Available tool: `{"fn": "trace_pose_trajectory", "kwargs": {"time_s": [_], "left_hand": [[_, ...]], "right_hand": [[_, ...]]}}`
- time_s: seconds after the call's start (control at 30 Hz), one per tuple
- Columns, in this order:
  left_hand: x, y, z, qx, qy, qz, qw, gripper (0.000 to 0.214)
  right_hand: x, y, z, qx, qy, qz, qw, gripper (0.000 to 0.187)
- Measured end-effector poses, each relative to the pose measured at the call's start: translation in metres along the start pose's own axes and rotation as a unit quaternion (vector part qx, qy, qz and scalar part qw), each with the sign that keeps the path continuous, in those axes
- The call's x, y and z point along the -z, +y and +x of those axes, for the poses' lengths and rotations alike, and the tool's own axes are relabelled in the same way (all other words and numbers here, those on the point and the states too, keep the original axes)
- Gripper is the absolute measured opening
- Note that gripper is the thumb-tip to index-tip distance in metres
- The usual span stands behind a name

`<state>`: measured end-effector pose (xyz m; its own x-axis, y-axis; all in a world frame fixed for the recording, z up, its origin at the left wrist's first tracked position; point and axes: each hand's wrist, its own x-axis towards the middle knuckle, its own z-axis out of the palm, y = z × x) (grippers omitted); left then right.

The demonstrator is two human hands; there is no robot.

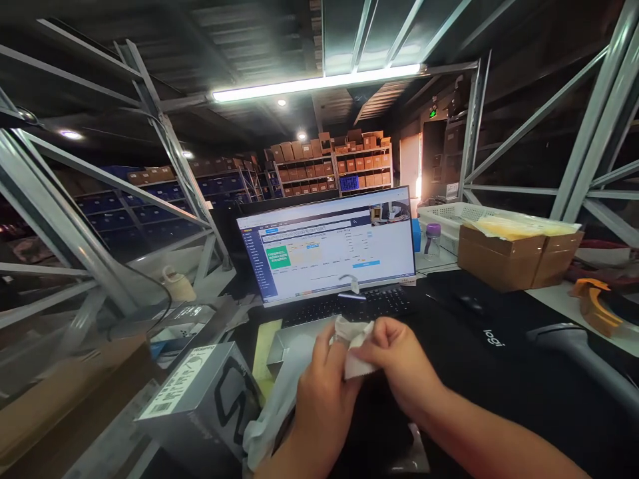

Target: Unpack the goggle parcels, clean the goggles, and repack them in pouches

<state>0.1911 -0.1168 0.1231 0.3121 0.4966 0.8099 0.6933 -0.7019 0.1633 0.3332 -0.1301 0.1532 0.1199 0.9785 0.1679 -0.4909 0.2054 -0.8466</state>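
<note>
Both hands meet in front of the keyboard, around a small white paper-like piece (360, 366) with a jagged lower edge. My left hand (327, 392) has its fingers closed on the left side of it. From the right, my right hand (404, 352) pinches it between thumb and curled forefinger. Whether anything lies inside the white piece is hidden. Beside my left wrist is a translucent white plastic bag (277, 406), and behind it an open grey box (289, 342). A grey printed carton (204, 406) with a white label stands further left.
A lit monitor (324, 249) stands behind the keyboard (379, 303). To the right are a black desk mat (479, 372), a mouse (469, 303), a barcode scanner (564, 336), an orange tape dispenser (596, 306) and a cardboard box (499, 256). An opened brown carton (64, 399) sits at lower left.
</note>
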Motion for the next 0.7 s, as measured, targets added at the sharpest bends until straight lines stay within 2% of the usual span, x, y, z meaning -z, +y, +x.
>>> {"fn": "trace_pose_trajectory", "kwargs": {"time_s": [0.1, 0.17, 0.23, 0.33, 0.47, 0.7], "left_hand": [[0.001, -0.001, 0.004, -0.091, 0.024, 0.072, 0.993, 0.023], [-0.001, -0.002, 0.004, -0.135, 0.038, 0.091, 0.986, 0.022], [-0.004, -0.004, 0.003, -0.152, 0.041, 0.089, 0.984, 0.023], [-0.005, -0.006, 0.001, -0.138, 0.036, 0.097, 0.985, 0.020], [-0.004, -0.006, -0.001, -0.102, 0.024, 0.092, 0.990, 0.016], [0.001, -0.006, 0.002, -0.078, 0.016, 0.087, 0.993, 0.022]], "right_hand": [[0.013, -0.023, 0.009, -0.048, -0.005, 0.045, 0.998, 0.063], [0.021, -0.035, 0.014, -0.048, 0.006, 0.058, 0.997, 0.067], [0.025, -0.041, 0.016, -0.033, 0.017, 0.061, 0.997, 0.069], [0.023, -0.037, 0.016, -0.001, 0.026, 0.053, 0.998, 0.068], [0.013, -0.021, 0.010, 0.005, 0.013, 0.052, 0.999, 0.063], [0.004, -0.001, -0.003, 0.019, -0.010, -0.034, 0.999, 0.047]]}}
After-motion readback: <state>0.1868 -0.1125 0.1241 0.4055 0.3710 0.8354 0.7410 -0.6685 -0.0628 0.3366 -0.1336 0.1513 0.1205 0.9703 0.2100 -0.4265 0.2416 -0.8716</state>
